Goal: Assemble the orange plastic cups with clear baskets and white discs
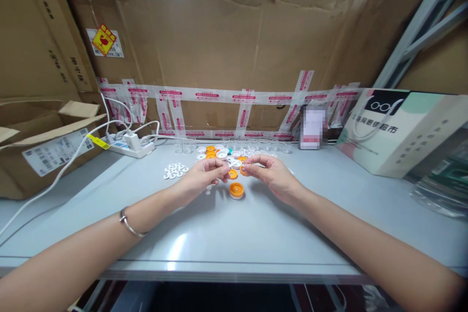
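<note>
My left hand (206,175) is pinched at the fingertips over the table. A small whitish bit shows there, too small to name. Facing it, my right hand (274,176) has thumb and forefinger closed on an orange round plastic piece (243,171). Another orange disc (233,174) lies just by the left fingertips. Below and between both hands sits an orange round cap (236,190) with a white base. Behind the hands is a pile of orange and white round plastic parts (222,154), partly hidden by the fingers.
Small white pegs (175,170) lie in a group left of my left hand. Clear small parts line the back. A power strip (133,144) with cables, a phone (312,126), a printed box (395,131) and an open carton (51,146) stand around the table.
</note>
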Demonstrator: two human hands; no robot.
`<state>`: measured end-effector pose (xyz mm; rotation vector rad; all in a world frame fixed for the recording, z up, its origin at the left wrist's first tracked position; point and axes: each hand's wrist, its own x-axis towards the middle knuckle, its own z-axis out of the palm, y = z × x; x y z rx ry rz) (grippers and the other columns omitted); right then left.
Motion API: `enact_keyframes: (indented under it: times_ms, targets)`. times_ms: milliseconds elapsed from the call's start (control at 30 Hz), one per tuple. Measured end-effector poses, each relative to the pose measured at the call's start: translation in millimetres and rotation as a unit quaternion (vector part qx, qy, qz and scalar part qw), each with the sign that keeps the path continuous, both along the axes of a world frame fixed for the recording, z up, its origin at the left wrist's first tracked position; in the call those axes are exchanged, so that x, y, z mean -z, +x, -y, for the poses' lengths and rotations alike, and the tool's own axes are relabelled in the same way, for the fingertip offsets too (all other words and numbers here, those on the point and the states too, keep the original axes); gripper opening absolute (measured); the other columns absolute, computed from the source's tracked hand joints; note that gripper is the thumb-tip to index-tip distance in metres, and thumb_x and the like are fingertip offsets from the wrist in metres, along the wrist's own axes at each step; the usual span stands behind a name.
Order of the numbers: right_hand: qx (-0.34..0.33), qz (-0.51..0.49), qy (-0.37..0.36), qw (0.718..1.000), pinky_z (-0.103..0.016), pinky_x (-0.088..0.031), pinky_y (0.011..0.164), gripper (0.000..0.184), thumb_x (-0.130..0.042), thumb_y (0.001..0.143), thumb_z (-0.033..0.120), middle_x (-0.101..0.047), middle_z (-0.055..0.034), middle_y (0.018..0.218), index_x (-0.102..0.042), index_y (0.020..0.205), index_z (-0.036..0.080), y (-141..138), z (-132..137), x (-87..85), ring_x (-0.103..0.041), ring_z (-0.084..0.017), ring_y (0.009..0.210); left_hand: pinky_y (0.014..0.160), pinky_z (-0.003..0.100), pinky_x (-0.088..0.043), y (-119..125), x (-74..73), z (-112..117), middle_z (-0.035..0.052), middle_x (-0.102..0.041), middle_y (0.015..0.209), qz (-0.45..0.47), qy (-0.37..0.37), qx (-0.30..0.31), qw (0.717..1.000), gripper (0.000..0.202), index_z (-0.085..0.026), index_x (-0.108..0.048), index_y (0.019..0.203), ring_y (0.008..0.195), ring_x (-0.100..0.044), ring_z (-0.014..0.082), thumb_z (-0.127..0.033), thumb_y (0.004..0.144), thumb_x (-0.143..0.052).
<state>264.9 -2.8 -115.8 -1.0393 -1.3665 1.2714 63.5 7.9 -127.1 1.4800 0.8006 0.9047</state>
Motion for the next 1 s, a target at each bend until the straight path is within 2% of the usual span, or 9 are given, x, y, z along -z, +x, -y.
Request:
enact_keyframes:
  times_ms: [133,233,300,367,433,567,667,867,1000]
  targets:
    - [0.0,0.019,-0.015,1.0,-0.032,-0.045,0.083,0.028,-0.075,0.059,0.036,-0.067,-0.0032,0.081,-0.065,0.076,0.016,-1,-1,2.4,-0.061,-0.015,0.081,0.058,0.019,-0.041,1,-1.7,1,0.0011,-0.063,0.076,-0.033,0.045,-0.023,0.998,0.022,-0.015,-0.057,0.081,0.068,-0.058,0.0087,-0.036,0.077,-0.062]
    - [-0.002,-0.019,-0.037,0.999,-0.03,-0.047,0.082,0.023,-0.076,0.058,0.027,-0.065,-0.0009,0.078,-0.064,0.074,0.016,-2,0,3.3,-0.062,-0.013,0.078,0.046,0.017,-0.036,3,-3.4,4,-0.0003,-0.06,0.073,-0.082,0.069,-0.043,0.993,0.025,-0.016,-0.056,0.083,0.06,-0.054,0.0081,-0.04,0.076,-0.061]
    - [0.003,-0.037,-0.037,0.999,-0.029,-0.05,0.079,0.025,-0.074,0.059,0.02,-0.062,0.0022,0.073,-0.065,0.082,0.019,-4,1,3.2,-0.062,-0.011,0.071,0.041,0.017,-0.033,4,-4.7,8,-0.0011,-0.058,0.07,-0.113,0.102,-0.054,0.987,0.027,-0.016,-0.055,0.083,0.054,-0.05,0.0074,-0.042,0.076,-0.06]
    - [0.005,-0.038,-0.033,0.999,-0.028,-0.051,0.077,0.033,-0.07,0.063,0.016,-0.059,0.0044,0.068,-0.065,0.095,0.022,-4,3,2.4,-0.061,-0.009,0.065,0.046,0.018,-0.037,5,-6.5,11,-0.0007,-0.058,0.07,-0.133,0.159,-0.064,0.976,0.025,-0.016,-0.055,0.081,0.056,-0.05,0.0076,-0.04,0.077,-0.059]
    - [0.002,-0.034,-0.037,0.999,-0.027,-0.052,0.078,0.033,-0.066,0.067,0.014,-0.06,0.0035,0.068,-0.065,0.099,0.022,-5,4,0.9,-0.061,-0.009,0.065,0.052,0.02,-0.041,6,-8.6,14,0.0006,-0.059,0.073,-0.15,0.215,-0.071,0.962,0.023,-0.015,-0.057,0.079,0.061,-0.051,0.0086,-0.038,0.079,-0.057]
    - [0.003,-0.045,-0.076,0.996,-0.025,-0.053,0.076,0.014,-0.063,0.072,0.017,-0.066,-0.0009,0.076,-0.066,0.085,0.018,-6,5,-2.6,-0.064,-0.01,0.07,0.058,0.022,-0.042,6,-11.6,19,0.0014,-0.061,0.076,-0.182,0.306,-0.068,0.932,0.019,-0.016,-0.057,0.082,0.066,-0.054,0.0105,-0.034,0.083,-0.053]
    - [0.024,-0.055,-0.112,0.992,-0.025,-0.054,0.073,0.008,-0.064,0.073,0.019,-0.066,0.0005,0.071,-0.061,0.08,0.019,-9,5,-4.1,-0.065,-0.01,0.065,0.062,0.022,-0.042,6,-10.8,21,0.0011,-0.062,0.078,-0.197,0.371,-0.07,0.905,0.013,-0.017,-0.057,0.083,0.071,-0.056,0.0114,-0.029,0.084,-0.051]
    - [0.006,-0.073,-0.121,0.99,-0.028,-0.053,0.075,0.014,-0.06,0.074,0.018,-0.064,0.0052,0.062,-0.049,0.083,0.022,-15,12,-4.3,-0.066,-0.01,0.061,0.069,0.023,-0.043,10,-7.1,23,0.0012,-0.062,0.078,-0.202,0.478,-0.071,0.852,0.008,-0.017,-0.055,0.085,0.073,-0.056,0.0111,-0.022,0.086,-0.05]
    - [-0.043,-0.099,-0.131,0.985,-0.026,-0.051,0.077,0.025,-0.057,0.073,0.013,-0.066,0.0053,0.065,-0.052,0.095,0.024,-18,17,-4.1,-0.067,-0.01,0.066,0.067,0.025,-0.042,11,-4.2,21,0.0008,-0.061,0.072,-0.246,0.512,-0.111,0.815,0.009,-0.017,-0.054,0.081,0.067,-0.055,0.0119,-0.021,0.085,-0.049]
